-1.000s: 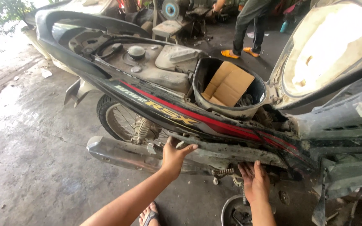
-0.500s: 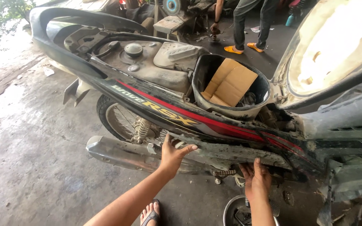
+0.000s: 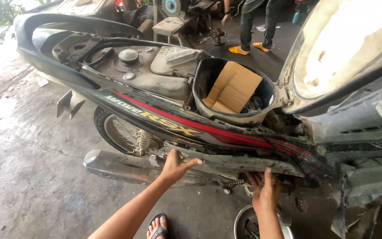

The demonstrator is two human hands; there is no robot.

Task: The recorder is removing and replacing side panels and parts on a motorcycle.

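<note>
A dirty black motorbike with a red stripe on its side panel (image 3: 208, 128) stands in front of me, its seat (image 3: 345, 48) tipped up. My left hand (image 3: 175, 166) presses flat against the lower edge of the side cover, fingers spread, just above the exhaust pipe (image 3: 129, 168). My right hand (image 3: 265, 190) reaches under the bike's belly near the footrest area, fingers spread on greasy parts. Neither hand holds a tool. The open storage bin (image 3: 233, 88) holds folded cardboard.
A metal bowl (image 3: 248, 223) sits on the concrete floor below my right hand. My sandalled foot (image 3: 158, 228) is by it. A person in orange sandals (image 3: 246, 46) stands at the back near a bench. The rear wheel (image 3: 120, 132) is at left.
The view has shifted slightly and come closer. Both hands stay on the bike's lower side, the right one reaching a little further up under the frame.
</note>
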